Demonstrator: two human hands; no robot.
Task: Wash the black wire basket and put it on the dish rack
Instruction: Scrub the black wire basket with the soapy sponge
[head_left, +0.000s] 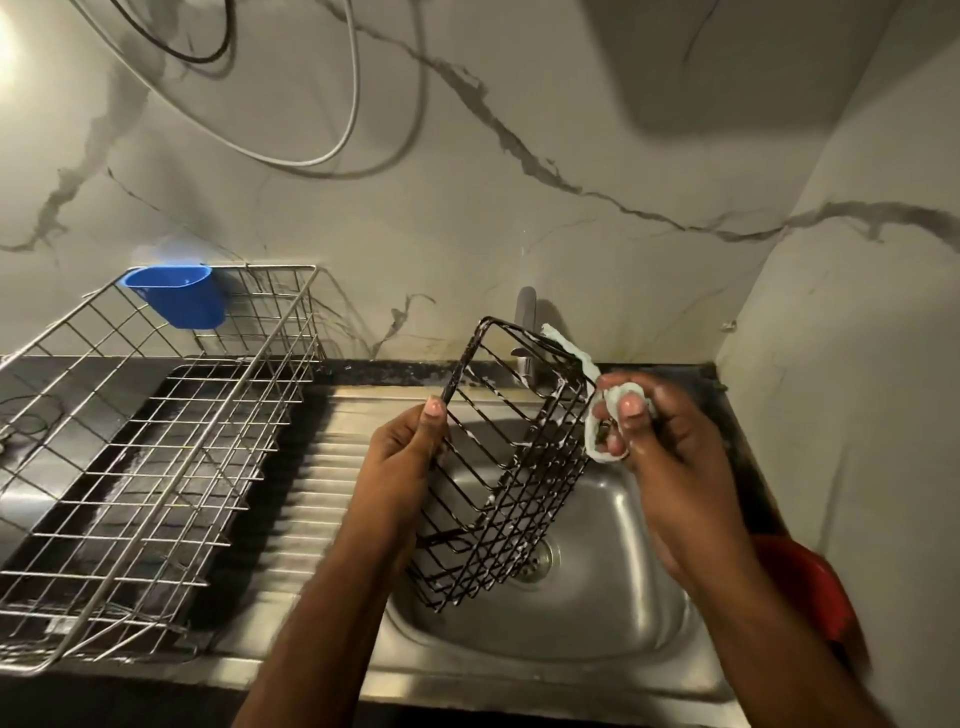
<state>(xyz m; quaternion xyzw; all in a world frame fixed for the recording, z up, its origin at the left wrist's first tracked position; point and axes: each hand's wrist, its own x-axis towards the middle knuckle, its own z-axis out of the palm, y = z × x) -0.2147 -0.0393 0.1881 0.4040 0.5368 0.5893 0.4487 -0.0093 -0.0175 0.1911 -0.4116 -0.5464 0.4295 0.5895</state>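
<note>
The black wire basket (511, 467) hangs tilted over the steel sink (597, 618), flecked with white suds. My left hand (405, 457) grips its left rim bar, thumb on top. My right hand (654, 441) is closed around a pale, soapy cloth (602, 436) pressed against the basket's upper right corner. The silver wire dish rack (156, 441) stands to the left on a black tray.
A blue plastic cup (179, 296) hangs on the rack's back rim. The tap (525, 317) sticks out of the marbled wall behind the basket. A ribbed steel drainboard (322, 493) lies between rack and sink. A red tub (810, 587) sits at the right, below my forearm.
</note>
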